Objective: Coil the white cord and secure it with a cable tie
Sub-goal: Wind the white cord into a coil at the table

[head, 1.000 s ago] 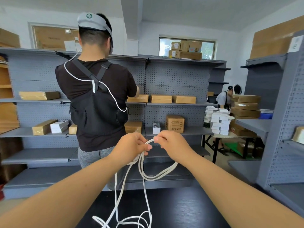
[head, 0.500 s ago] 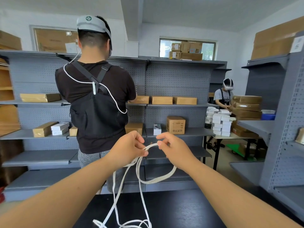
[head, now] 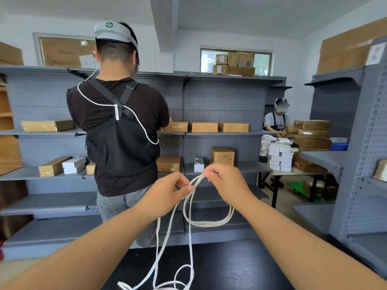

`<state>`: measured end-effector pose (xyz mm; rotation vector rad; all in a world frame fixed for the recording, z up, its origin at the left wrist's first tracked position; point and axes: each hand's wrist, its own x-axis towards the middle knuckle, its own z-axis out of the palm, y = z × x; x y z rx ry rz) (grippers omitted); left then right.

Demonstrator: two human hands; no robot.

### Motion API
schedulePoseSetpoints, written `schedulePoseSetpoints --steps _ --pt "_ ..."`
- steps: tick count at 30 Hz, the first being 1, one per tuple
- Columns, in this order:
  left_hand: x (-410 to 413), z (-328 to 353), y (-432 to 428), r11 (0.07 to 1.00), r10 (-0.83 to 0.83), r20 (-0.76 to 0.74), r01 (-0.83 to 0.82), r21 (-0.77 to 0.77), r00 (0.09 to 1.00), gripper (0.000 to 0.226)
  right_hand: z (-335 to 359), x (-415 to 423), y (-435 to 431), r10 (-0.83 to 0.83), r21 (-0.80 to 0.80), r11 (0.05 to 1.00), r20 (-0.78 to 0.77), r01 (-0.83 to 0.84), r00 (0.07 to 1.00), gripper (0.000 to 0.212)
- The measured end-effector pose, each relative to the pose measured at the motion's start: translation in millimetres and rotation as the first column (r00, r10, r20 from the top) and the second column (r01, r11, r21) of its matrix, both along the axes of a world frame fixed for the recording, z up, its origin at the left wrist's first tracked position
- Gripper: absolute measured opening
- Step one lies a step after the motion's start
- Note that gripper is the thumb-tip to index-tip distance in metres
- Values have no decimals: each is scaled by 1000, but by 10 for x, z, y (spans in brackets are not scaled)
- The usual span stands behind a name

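Few loops of white cord (head: 209, 223) hang from our left hand (head: 165, 195) & right hand (head: 228, 185), both grips pinching it, w/ rest on tabletop (head: 240, 268); no tie seen.

Stockroom, grey shelving (head: 226, 133), cardboard boxes (head: 222, 155)

Person (head: 123, 132) blocks ahead-left; shelving (head: 222, 97) beyond; table (head: 240, 266) beneath.
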<state>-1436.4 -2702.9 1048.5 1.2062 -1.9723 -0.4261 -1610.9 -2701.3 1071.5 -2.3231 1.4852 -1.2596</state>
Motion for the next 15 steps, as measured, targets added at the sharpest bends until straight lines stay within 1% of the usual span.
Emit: schedulePoseSetpoints --steps 2,6,8,11,13,15 --pt "-8 -18 7 1000 8 35 -8 -15 999 21 73 -33 -12 -20 -7 1000 -21 19 1000 22" --pt "19 -8 3 984 94 206 -59 -170 974 31 182 -90 -49 -81 9 997 -129 83 988 22" --pt "40 10 7 974 123 271 -64 -217 955 30 203 -109 -70 -96 27 994 -172 102 980 24" --pt "33 65 22 963 193 439 -83 -258 877 36 214 -111 -86 -126 54 988 -238 143 963 30" --pt "21 133 39 964 223 530 -105 -244 818 41 220 -95 -91 -134 67 985 -281 158 950 28" --pt "37 162 55 967 231 564 -126 -219 793 44 223 -78 -82 -136 77 982 -325 170 936 25"
